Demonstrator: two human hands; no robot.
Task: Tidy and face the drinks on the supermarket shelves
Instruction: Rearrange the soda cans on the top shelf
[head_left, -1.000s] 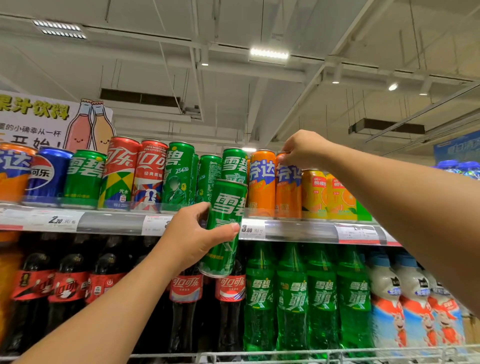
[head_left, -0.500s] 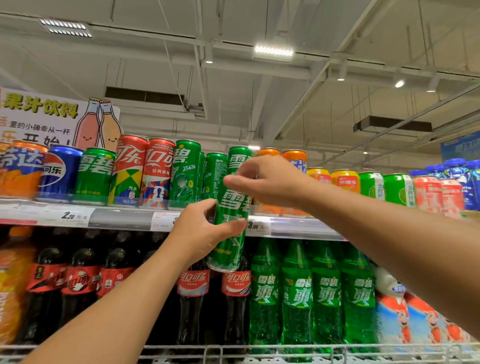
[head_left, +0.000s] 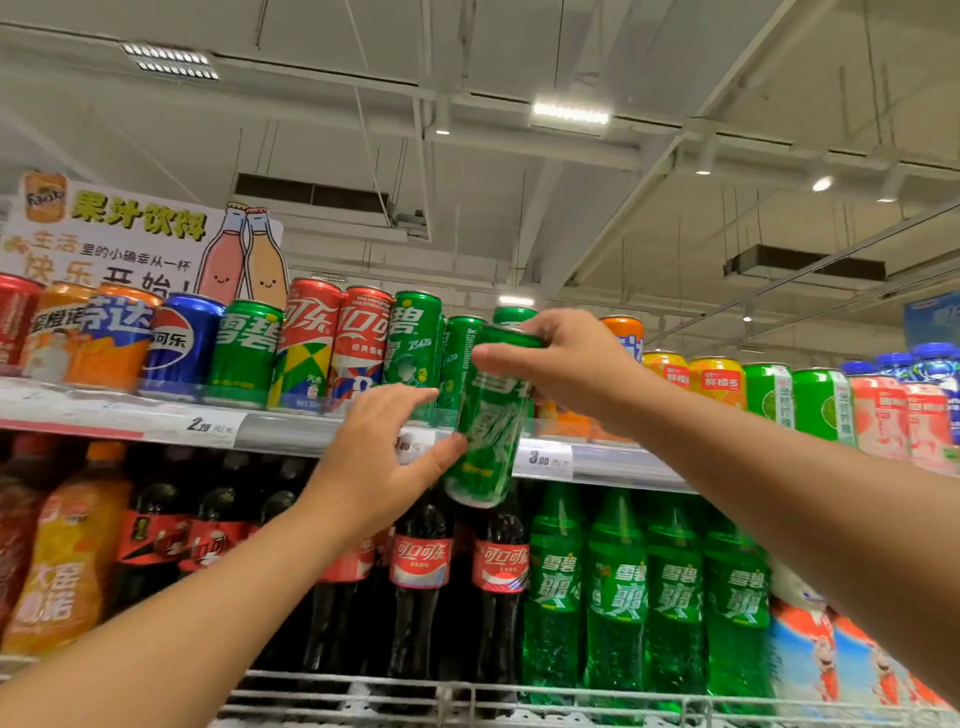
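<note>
Handover at centre frame: right hand (head_left: 566, 364) now clamps the top of the slim green can (head_left: 485, 426), which half a second ago sat in the left hand (head_left: 384, 462); left fingers open, thumb just touching; can hangs before the top shelf (head_left: 291, 434), likely ready for reshelving.

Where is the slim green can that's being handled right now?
In the head view, centre frame: the slim green can is off the shelf, in front of the top shelf's edge, gripped at its top by the right hand, the left hand touching its lower side.
</note>
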